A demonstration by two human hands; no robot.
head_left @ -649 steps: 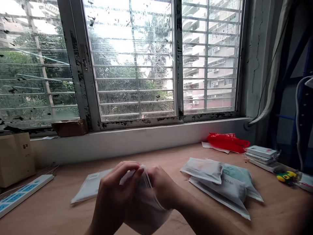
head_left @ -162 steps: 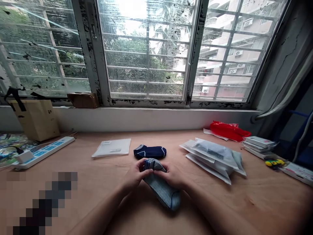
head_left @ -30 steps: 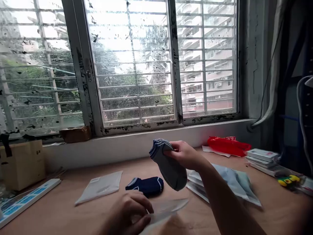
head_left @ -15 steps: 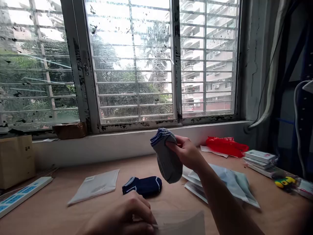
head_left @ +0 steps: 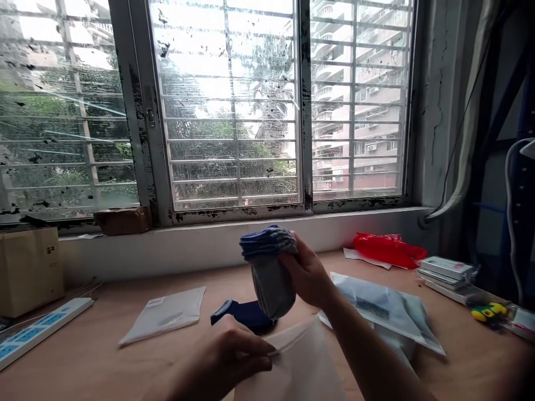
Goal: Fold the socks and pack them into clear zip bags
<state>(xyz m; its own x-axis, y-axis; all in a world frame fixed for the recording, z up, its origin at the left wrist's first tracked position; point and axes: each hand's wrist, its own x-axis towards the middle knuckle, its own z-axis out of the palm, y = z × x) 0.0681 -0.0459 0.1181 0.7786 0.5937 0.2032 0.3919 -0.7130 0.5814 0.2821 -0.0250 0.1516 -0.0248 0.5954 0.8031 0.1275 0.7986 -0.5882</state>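
Raised over the table, my right hand (head_left: pixel 307 270) is closed around a pair of grey socks (head_left: pixel 271 278) with blue-edged cuffs pointing up and left. Lower and to the left, my left hand (head_left: pixel 238 353) pinches the upper edge of a translucent plastic bag (head_left: pixel 301 362). The socks hang just above this bag, apart from it. Behind my left hand lies a navy blue sock pair (head_left: pixel 244 313), partly covered by the hand and the grey socks.
A flat plastic bag (head_left: pixel 167 313) lies left, near a power strip (head_left: pixel 45 328) and a cardboard box (head_left: pixel 31 273). Filled plastic bags (head_left: pixel 380 309) lie right of my arm. Further right are a red plastic bag (head_left: pixel 388 249), stacked boxes (head_left: pixel 447 270) and a yellow-black object (head_left: pixel 489 312).
My right hand has brought the grey socks left and slightly down, tilting the cuffs toward me. My left hand has lifted the bag's edge, so more of the bag shows.
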